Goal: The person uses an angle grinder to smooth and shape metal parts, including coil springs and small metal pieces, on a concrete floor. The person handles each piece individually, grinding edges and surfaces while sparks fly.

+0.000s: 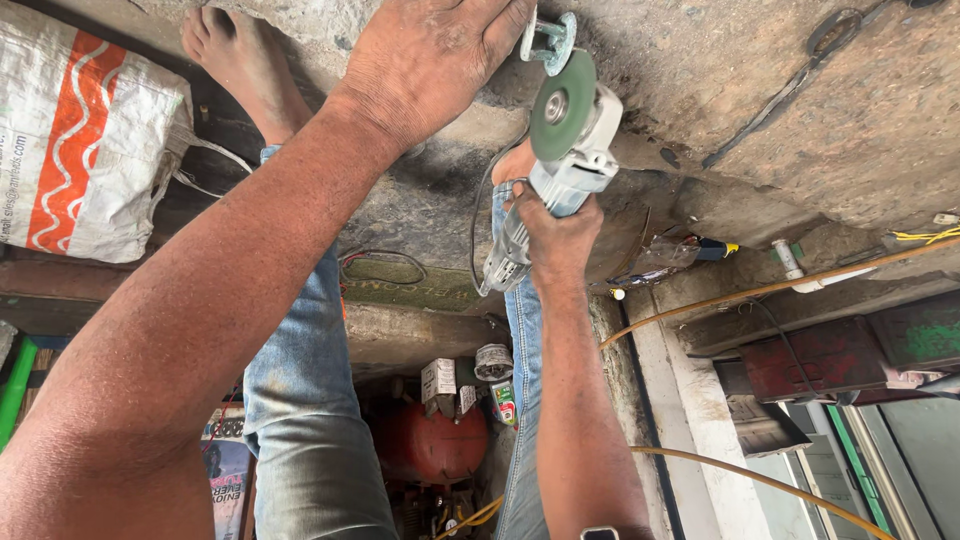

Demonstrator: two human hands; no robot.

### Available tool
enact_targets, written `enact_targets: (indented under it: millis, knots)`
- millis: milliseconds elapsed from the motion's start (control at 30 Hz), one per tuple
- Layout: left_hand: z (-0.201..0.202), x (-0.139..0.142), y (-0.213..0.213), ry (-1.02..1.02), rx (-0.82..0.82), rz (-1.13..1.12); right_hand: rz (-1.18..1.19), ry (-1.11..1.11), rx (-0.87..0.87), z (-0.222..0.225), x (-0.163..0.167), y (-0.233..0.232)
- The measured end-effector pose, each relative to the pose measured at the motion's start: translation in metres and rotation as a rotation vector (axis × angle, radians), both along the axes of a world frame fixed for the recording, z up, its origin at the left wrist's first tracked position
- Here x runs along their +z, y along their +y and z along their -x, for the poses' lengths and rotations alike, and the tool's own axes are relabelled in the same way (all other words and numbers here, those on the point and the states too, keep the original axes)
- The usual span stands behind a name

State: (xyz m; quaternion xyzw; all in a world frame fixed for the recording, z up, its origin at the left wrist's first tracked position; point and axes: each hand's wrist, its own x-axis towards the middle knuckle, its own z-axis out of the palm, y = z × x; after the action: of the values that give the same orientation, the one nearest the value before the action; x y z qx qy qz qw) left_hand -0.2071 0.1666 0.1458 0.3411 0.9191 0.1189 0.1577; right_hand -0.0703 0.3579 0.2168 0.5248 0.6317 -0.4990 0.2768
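Observation:
My right hand grips the grey body of an angle grinder. Its green disc faces the camera and its black cord loops off to the left. Just above the disc sits a small pale metal part on the rough concrete floor. My left hand reaches across the concrete with its back up. Its fingertips close on that metal part at the frame's top edge. The disc's rim is next to the part; I cannot tell if they touch.
My bare foot and jeans-clad legs lie below my arms. A white woven sack with orange stripes sits left. A red tank, small boxes, a yellow hose and red metal boxes lie around.

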Motion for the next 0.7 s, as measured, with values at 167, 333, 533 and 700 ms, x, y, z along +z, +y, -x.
enact_targets:
  millis: [167,333,533,700]
  knots:
    - [0.0,0.002,0.0,0.009,0.007,0.009,0.038,0.034,-0.034,0.015,0.008,-0.002]
    - [0.003,0.005,-0.003,0.039,-0.009,0.041,0.065,0.018,-0.05,0.025,0.009,-0.003]
    - [0.005,0.005,-0.003,-0.086,0.029,-0.005,0.083,0.047,-0.067,0.025,0.007,-0.004]
    - [0.006,0.004,-0.005,-0.123,0.04,-0.067,0.063,0.058,-0.079,0.021,0.006,-0.003]
